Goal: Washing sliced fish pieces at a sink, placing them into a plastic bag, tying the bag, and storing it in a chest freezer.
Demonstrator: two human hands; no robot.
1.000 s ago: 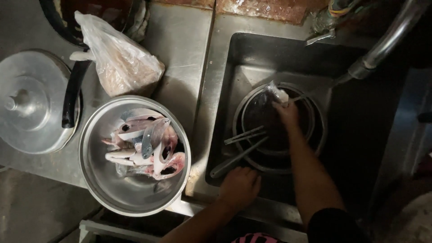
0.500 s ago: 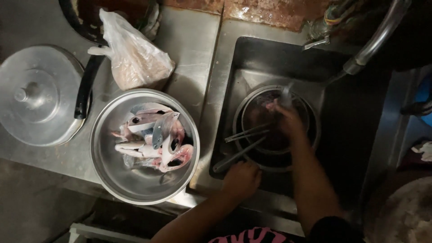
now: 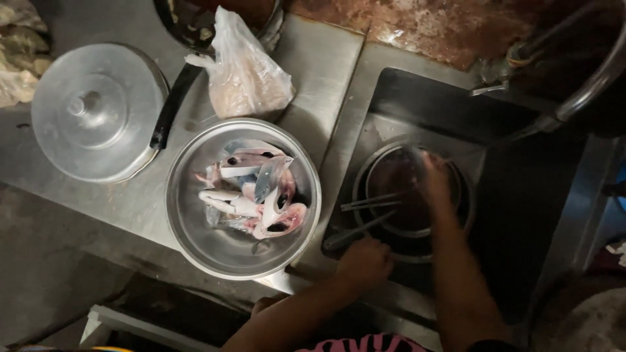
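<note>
A steel bowl [image 3: 215, 251] full of cut fish pieces [image 3: 251, 192] stands on the counter left of the sink. In the sink sits a round metal basin [image 3: 456, 225] with dark contents and scissors [image 3: 368, 202] across its rim. My left hand [image 3: 365, 261] is closed on the near edge of that basin, by a dark handle. My right hand [image 3: 433, 179] is blurred and reaches into the basin; whether it holds anything is unclear.
A metal pot lid [image 3: 94, 111] lies at the far left. A plastic bag [image 3: 244, 72] and a black-handled pan [image 3: 173, 107] are behind the bowl. A curved tap [image 3: 580, 91] hangs over the steel sink [image 3: 521, 189]. The wall behind is rusty.
My right hand has dipped lower into the basin and the pale piece it held up is no longer visible. The view has shifted slightly; my left hand stays on the rim.
</note>
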